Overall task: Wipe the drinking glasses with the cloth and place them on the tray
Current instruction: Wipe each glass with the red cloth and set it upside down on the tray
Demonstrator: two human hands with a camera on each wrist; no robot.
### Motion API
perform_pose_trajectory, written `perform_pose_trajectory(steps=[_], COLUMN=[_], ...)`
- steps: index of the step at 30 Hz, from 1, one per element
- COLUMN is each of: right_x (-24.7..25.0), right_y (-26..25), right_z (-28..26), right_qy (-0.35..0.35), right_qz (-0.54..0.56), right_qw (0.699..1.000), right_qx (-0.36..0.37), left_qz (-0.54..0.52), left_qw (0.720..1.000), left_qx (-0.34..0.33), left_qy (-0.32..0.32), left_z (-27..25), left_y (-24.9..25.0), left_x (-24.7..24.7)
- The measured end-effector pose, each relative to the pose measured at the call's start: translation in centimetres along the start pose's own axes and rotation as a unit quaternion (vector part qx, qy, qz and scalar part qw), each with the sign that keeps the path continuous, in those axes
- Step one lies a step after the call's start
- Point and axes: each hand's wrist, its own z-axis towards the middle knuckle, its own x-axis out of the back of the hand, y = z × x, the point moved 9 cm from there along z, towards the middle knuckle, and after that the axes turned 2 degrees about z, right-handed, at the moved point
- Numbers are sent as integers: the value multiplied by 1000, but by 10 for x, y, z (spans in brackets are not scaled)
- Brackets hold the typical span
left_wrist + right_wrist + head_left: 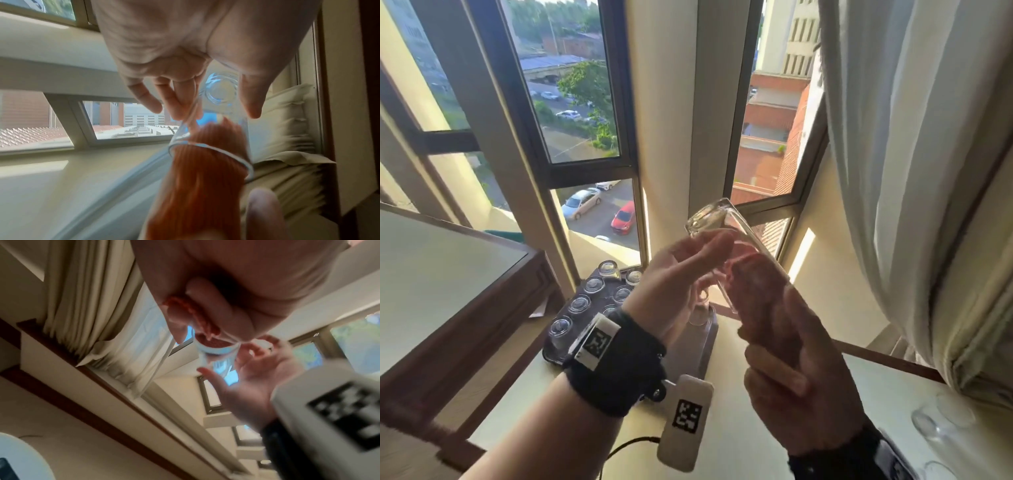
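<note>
A clear drinking glass (726, 226) is held tilted in the air before the window, its thick base up and to the left. My left hand (705, 253) pinches it near the base, thumb on one side and fingers on the other (216, 112). An orange cloth (205, 170) is pushed into the glass's mouth and fills much of the inside. My right hand (777, 346) grips the cloth just below the rim. A dark tray (700, 349) on the sill below holds several upturned glasses (594, 286).
A wooden table (465, 274) with a glass top stands at the left, close to the tray. A pale curtain (914, 171) hangs at the right. More clear glasses (935, 421) sit on the light surface at the lower right. Window frames lie straight ahead.
</note>
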Motion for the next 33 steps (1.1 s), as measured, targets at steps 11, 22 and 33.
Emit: perform_pose_trajectory(steps=[11, 22, 33], right_x=[94, 119, 141], right_y=[2, 10, 0], right_z=[-32, -66, -90], right_qy=[214, 224, 294], right_qz=[-758, -700, -650], right_qw=[612, 669, 695], right_qx=[73, 110, 92], left_qz=[345, 558, 556], left_qw=[920, 777, 775], left_qx=[180, 292, 300], left_qy=[40, -11, 0], left_z=[58, 102, 117], left_y=[-180, -299, -317], left_x=[95, 118, 112])
